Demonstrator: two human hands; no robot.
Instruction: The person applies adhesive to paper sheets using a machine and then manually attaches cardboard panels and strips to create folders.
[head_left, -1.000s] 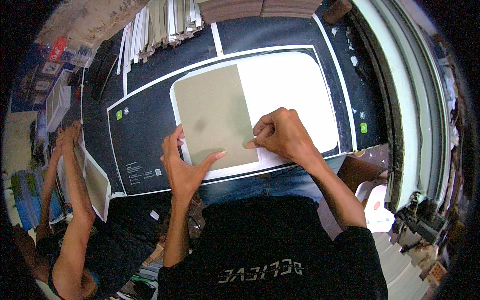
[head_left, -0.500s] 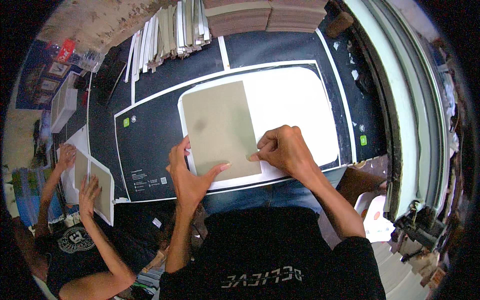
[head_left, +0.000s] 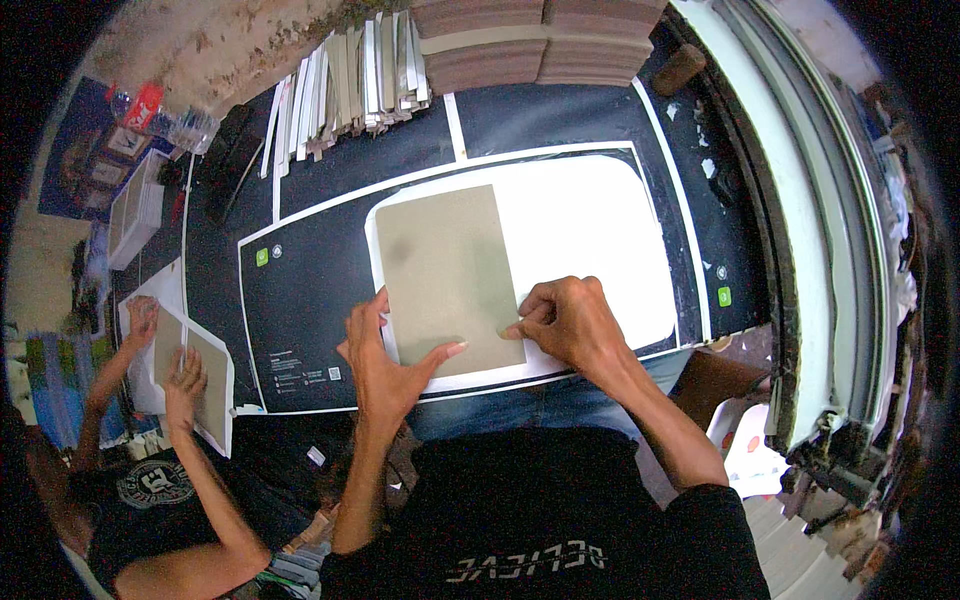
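A grey-brown cardboard sheet [head_left: 445, 280] lies on the left part of a white paper sheet [head_left: 590, 250] with rounded corners. At the cardboard's lower left corner is my left hand [head_left: 382, 365], its fingers along the left edge and its thumb on the face near the bottom, gripping the corner. My right hand [head_left: 572, 318] is closed at the lower right edge, fingers curled and thumb tip pressed on the cardboard. Whether anything small sits inside its curled fingers is hidden.
Black covering [head_left: 300, 330] with white borders lies under the paper. Behind are cardboard strips [head_left: 350, 85] and stacked brown board [head_left: 535, 50]. At left, another person's hands [head_left: 183, 385] rest on a folded board cover [head_left: 212, 375]. A long pale machine rail [head_left: 800, 200] borders the right.
The whole scene sits slightly lower in the picture. My hands keep nearly the same places on the cardboard.
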